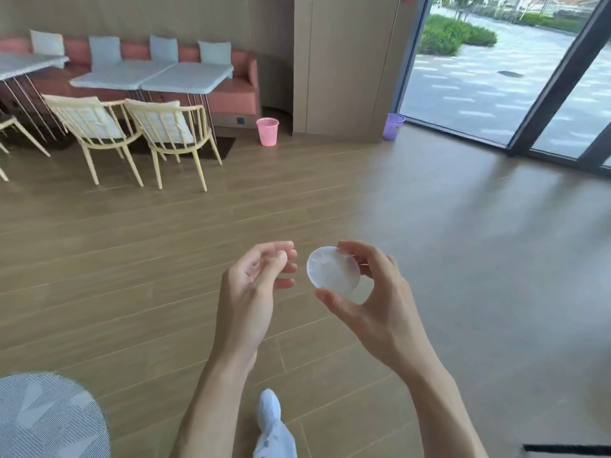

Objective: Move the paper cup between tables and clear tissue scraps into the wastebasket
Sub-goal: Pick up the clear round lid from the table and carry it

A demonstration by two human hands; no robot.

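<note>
My right hand (370,292) holds a white paper cup (332,267) between thumb and fingers, at chest height over the wooden floor; its round face is turned toward me and looks crumpled or filled with white. Just left of the cup, my left hand (258,279) hovers without touching it, fingers loosely bent, nothing visible in it. Far across the room a pink wastebasket (267,131) stands on the floor beside the sofa end. A purple wastebasket (393,126) sits by the wall corner near the glass door.
White square tables (152,77) with cream chairs (172,133) line a pink sofa (244,90) at the back left. A round grey patterned table (43,418) edges in at the bottom left. My shoe (269,408) is below my hands. Glass doors (496,87) fill the right.
</note>
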